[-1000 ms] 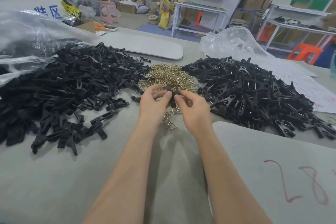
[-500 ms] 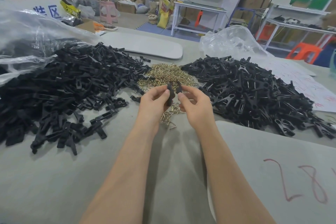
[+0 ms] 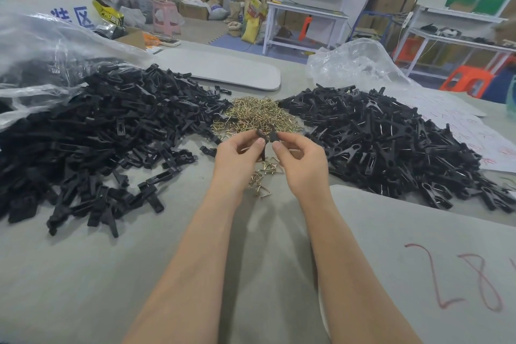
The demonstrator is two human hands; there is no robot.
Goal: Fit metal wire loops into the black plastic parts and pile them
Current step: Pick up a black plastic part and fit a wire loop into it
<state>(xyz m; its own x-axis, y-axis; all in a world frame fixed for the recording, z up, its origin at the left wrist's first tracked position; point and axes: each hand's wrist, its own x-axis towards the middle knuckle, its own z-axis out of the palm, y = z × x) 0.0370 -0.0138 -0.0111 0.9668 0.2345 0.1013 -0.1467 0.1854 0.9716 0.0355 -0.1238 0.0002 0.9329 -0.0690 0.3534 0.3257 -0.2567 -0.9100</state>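
Grey table (image 3: 83, 274) in a carton-stacked workshop, black plastic part (image 3: 260, 133) pinched by curled fingers of left hand (image 3: 237, 156) and right hand (image 3: 301, 162), held above wire loops (image 3: 259, 114) heaped between left pile (image 3: 111, 126) and right pile (image 3: 377, 142) of black parts

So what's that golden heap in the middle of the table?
The wire heap is a low, tangled mound of small, shiny, brass-coloured metal loops, each bent roughly into a triangle. It lies on the grey table between the left pile and right pile of black parts, meeting both at its edges. A few stray loops trail from it toward the person.
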